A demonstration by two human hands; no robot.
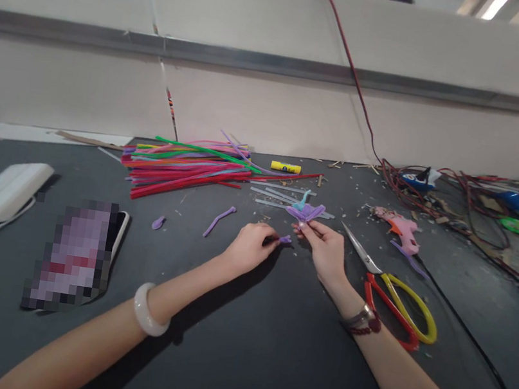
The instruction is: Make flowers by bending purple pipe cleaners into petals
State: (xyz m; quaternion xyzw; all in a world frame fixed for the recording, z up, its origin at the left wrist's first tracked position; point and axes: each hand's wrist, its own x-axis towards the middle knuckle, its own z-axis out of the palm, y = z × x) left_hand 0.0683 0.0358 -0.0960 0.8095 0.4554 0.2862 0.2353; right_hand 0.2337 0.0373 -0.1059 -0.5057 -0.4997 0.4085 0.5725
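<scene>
My left hand (251,247) pinches a short purple pipe cleaner piece (285,240) just above the dark table. Close by on the right, my right hand (326,250) grips a purple pipe cleaner shape (306,212) with spread, petal-like parts and a light blue bit (304,198) at its top. A small gap separates the two pieces. To the left of my hands lie a bent purple pipe cleaner (219,221) and a small purple loop (158,223). Translucent glue sticks (279,195) are scattered behind my right hand.
Scissors (381,278) with red and yellow handles lie beside my right wrist. Farther right is a pink glue gun (398,228) with its black cord (467,336). A pipe cleaner bundle (185,170), a yellow tube (285,168), a phone (77,258) and a white power bank (3,192) also lie around.
</scene>
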